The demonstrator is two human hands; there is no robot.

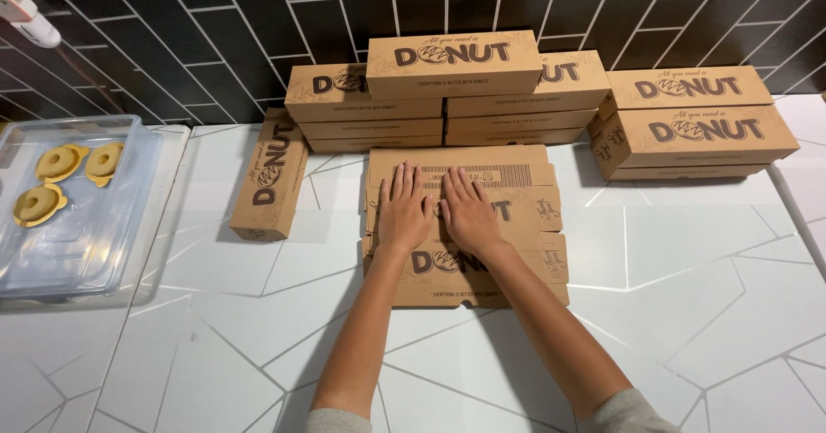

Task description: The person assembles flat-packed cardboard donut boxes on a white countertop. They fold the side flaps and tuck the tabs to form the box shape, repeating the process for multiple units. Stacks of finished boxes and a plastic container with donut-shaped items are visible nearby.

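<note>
The flattened cardboard donut box (465,226) lies mid-tabletop (688,312), its centre hidden under both hands. The left hand (404,213) and right hand (469,213) press on it side by side, palms flat, fingers spread, grasping nothing. Behind stand stacked assembled boxes (447,97); another stack (697,127) sits right. A lone box (271,179) lies left, and a clear tray (86,226) holding yellow donuts (60,162) is cut off at the left edge.

— What's behind the counter?
— At twelve o'clock, a wall (215,20) of dark, long tiles laid slantwise, with pale grout.
— And the surface itself?
— A white countertop (688,295) crossed by thin grey angular lines, evenly lit, soft shadows falling toward six o'clock.
</note>
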